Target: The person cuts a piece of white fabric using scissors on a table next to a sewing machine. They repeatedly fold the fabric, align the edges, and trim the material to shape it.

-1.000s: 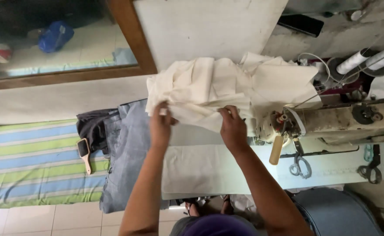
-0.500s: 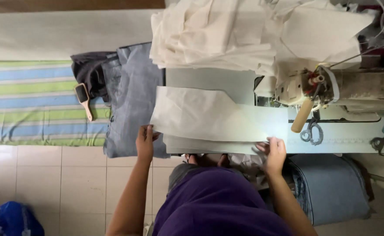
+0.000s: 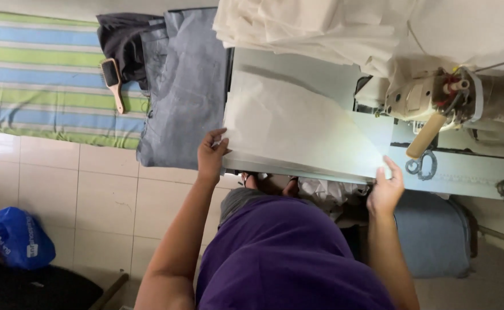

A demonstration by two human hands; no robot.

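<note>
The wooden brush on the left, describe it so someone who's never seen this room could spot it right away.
Start at the striped mat on the floor, left of the sewing table. Near its right end, beside the dark cloth and grey fabric, lies the brush. It is the only wooden thing there, with a black bristle pad.

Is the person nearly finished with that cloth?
Not nearly, it seems. One cream cloth piece lies flat on the sewing table, with the left hand and right hand holding its near corners. It is not under the sewing machine, and a big heap of cream cloth waits behind.
</note>
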